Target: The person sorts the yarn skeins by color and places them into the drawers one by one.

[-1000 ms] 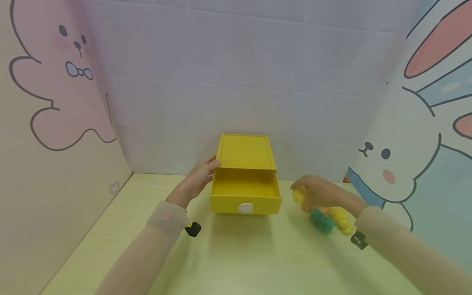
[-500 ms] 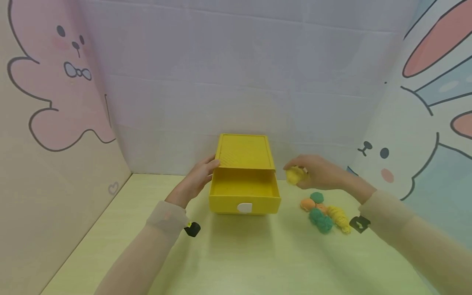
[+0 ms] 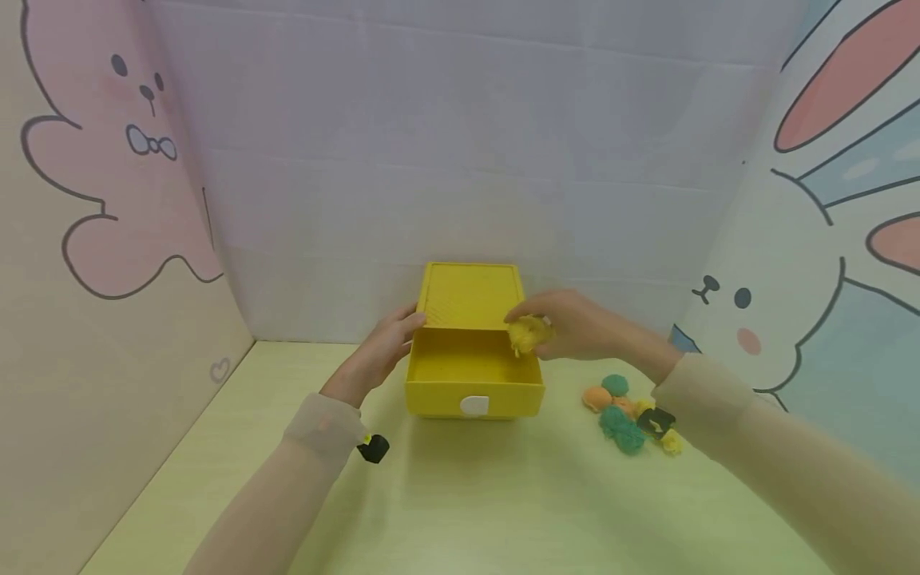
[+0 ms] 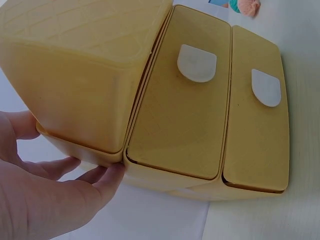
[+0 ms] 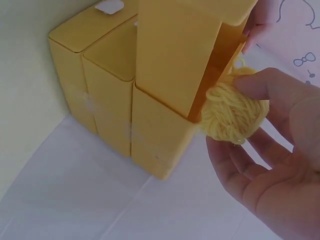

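A yellow drawer cabinet (image 3: 470, 291) stands near the back wall, its top drawer (image 3: 434, 399) pulled out; the drawer floor that shows is bare. Two lower drawers (image 4: 175, 115) with white tabs are closed in the left wrist view. My left hand (image 3: 377, 351) rests against the cabinet's left side, thumb at the upper edge, fingertips on the side panel. Between thumb and fingers my right hand (image 3: 582, 323) holds a ball of yellow yarn (image 5: 235, 107), at the drawer's right rear corner beside the cabinet top's front edge. Whether the yarn touches the cabinet I cannot tell.
Right of the cabinet, green yarn balls (image 3: 624, 431), an orange ball (image 3: 596, 398) and yellow yarn (image 3: 672, 442) lie clustered on the pale table (image 3: 460, 503). My right wrist's black device partly covers them. White cloth (image 3: 460, 160) hangs behind; printed panels flank both sides.
My right hand has lifted the yellow yarn ball from beside the cluster and carried it left to the open drawer. The left hand has stayed on the cabinet's side.
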`<state>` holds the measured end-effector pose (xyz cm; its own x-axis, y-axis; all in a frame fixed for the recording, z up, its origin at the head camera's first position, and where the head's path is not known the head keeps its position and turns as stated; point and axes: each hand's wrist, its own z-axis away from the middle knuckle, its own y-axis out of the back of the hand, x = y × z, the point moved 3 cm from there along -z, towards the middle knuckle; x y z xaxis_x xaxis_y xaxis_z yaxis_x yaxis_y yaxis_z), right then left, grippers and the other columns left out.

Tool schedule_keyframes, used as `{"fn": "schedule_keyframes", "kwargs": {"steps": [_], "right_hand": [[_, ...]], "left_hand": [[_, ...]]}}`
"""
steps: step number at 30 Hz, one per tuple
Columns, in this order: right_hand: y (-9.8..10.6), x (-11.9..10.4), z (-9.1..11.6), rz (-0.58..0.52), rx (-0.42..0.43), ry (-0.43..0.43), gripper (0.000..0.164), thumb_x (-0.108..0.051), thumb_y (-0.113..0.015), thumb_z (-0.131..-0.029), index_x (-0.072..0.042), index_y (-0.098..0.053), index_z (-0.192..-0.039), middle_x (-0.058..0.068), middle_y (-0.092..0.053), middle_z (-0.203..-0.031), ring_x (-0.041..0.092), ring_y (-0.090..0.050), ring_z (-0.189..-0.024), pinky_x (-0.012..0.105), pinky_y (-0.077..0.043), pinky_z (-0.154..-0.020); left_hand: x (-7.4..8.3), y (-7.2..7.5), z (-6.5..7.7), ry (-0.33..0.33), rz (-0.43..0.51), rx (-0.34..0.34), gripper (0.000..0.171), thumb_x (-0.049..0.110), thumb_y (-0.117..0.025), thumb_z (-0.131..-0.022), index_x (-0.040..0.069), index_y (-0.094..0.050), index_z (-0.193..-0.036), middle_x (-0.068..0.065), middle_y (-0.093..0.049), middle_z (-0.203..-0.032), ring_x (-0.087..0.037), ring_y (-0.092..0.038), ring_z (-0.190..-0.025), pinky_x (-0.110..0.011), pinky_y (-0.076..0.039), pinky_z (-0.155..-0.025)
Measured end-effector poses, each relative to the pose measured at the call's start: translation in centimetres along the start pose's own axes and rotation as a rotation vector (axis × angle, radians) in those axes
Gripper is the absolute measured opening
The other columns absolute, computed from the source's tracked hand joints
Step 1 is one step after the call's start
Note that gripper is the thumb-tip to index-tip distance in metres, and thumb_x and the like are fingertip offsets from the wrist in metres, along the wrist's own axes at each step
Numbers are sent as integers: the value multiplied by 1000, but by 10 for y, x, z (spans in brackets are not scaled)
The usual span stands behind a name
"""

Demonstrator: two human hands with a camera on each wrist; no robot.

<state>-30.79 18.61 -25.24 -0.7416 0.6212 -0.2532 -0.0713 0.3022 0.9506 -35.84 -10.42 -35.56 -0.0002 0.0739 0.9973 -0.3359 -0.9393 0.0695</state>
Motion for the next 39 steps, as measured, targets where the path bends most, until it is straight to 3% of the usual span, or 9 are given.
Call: {"fn": "schedule_keyframes", "kwargs": {"steps": [6, 17, 25, 31, 39], "right_hand": [[-10, -11, -17, -16, -24, 11, 51, -6, -82, -89, -8, -70, -139, 10, -69, -141, 33, -64, -129, 50, -61, -98], [-28, -21, -40, -97, -83, -55, 52, -12, -82, -92, -12, -69, -142, 10, -66, -144, 29, -64, -124, 48, -57, -103], [-38, -31, -51, -135, -96, -27, 50, -14, -83, -90, -12, -72, -139, 2, -73, -130, 20, -56, -96, 32, -47, -84], [-52, -30, -60, -143, -103, 12, 48, -17, -84, -90, -11, -73, -137, 0, -74, -132, 16, -58, -98, 28, -48, -86], [-62, -37, -67, -153, -88, 46, 46, -15, -84, -90, -6, -73, -134, 4, -75, -130, 17, -59, -91, 24, -48, -79]], "left_hand": [[-1, 1, 1, -5, 11, -4, 63, 35, -44, -116, 19, -21, -172, -4, -23, -176, -32, -24, -162, -53, -20, -133], [-2, 2, 0, 1, 10, -4, 63, 34, -43, -116, 16, -20, -172, -7, -22, -177, -34, -22, -162, -53, -18, -133], [-2, 2, 0, 15, 11, 3, 64, 35, -43, -115, 17, -19, -172, -6, -22, -177, -33, -22, -162, -52, -18, -133], [-1, 0, -1, 23, 5, 5, 64, 35, -43, -115, 18, -20, -172, -5, -23, -176, -34, -22, -162, -53, -17, -133], [-2, 0, -2, 17, 10, -2, 64, 36, -44, -115, 18, -19, -172, -5, -25, -176, -33, -23, -162, -52, -17, -133]]}}
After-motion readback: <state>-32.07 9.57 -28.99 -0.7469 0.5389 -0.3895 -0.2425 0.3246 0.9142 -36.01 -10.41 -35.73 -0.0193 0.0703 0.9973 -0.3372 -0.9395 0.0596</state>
